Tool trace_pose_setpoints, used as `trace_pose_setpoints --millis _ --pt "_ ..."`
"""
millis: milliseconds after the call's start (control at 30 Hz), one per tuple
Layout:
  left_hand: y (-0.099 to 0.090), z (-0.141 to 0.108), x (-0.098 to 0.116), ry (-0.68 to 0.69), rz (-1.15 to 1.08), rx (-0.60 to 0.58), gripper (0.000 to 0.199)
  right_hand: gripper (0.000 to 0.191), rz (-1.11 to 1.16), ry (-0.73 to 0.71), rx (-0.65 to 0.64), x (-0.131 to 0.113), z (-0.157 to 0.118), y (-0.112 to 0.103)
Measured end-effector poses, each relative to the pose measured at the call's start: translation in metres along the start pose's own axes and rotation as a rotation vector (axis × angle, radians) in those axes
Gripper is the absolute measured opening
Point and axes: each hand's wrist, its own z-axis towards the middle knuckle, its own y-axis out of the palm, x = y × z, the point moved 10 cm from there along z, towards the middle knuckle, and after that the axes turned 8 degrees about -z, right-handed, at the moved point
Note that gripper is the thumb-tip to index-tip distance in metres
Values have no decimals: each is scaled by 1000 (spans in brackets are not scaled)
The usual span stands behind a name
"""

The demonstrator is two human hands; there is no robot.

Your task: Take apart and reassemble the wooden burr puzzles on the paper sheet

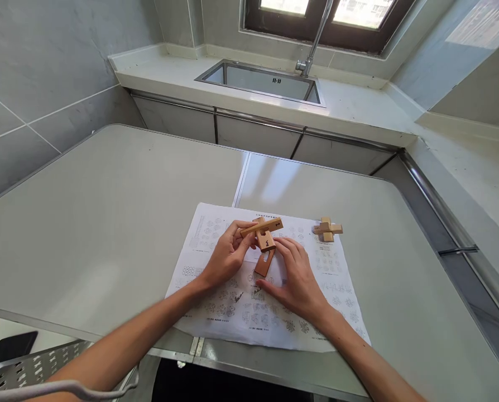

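Near the middle of the printed sheet, my left hand (228, 252) pinches a few joined wooden puzzle pieces (265, 240), marked with dark numbers and crossing one another. Just below them lies a darker reddish-brown notched piece (263, 264). My right hand (296, 273) is at the right of the pieces, fingers spread from the thumb, with its fingertips close to the joined pieces. Whether they touch is hard to tell. An assembled wooden cross (327, 229) rests at the sheet's upper right.
The paper sheet (233, 329) with printed diagrams lies on a pale folding table (86, 223). Beyond the table is a counter with a sink (266, 81) and a faucet (306, 64). A perforated metal rack (36, 363) and a dark flat object (10, 350) are at the lower left.
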Motion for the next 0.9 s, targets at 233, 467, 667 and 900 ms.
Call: trace_pose_setpoints --millis 233,467,667,900 --pt "2 -2 1 24 42 -40 25 61 86 67 32 6 2 -8" --pt "6 -13 26 381 472 -42 19 51 575 464 188 59 -5 -23" --pt "22 -27 40 673 670 -130 27 39 1342 692 144 68 -7 2" --pt "27 -30 42 733 704 -168 29 52 1456 646 -3 56 -8 12"
